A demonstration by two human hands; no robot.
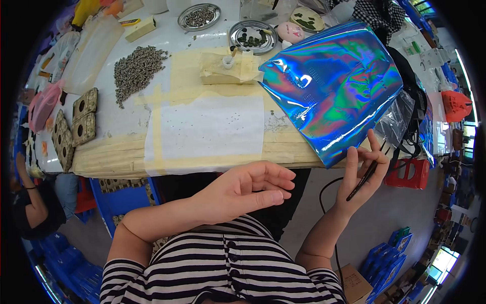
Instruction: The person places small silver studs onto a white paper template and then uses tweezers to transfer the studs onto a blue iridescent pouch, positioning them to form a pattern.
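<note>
My left hand (248,186) hovers in front of the table's near edge, thumb apart from loosely curled fingers, with nothing visible in it. At the right, my right hand (365,175) grips a pair of dark tweezers (362,183), tips pointing up and away; some fingers stretch out. Just beyond that hand lies a shiny blue iridescent sheet or bag (349,86). A white paper (202,144) with tiny scattered specks rests at the table's front, past my left hand. Behind it sits a tape-covered block (212,78) bearing a small white cup (228,62).
A heap of small metallic parts (136,71) lies on the left, near camouflage-patterned blocks with round holes (83,119). Two metal dishes (202,27) of small pieces stand at the back. A black cable (324,195) hangs by a red stool (409,175). Another person's arm (33,197) shows far left.
</note>
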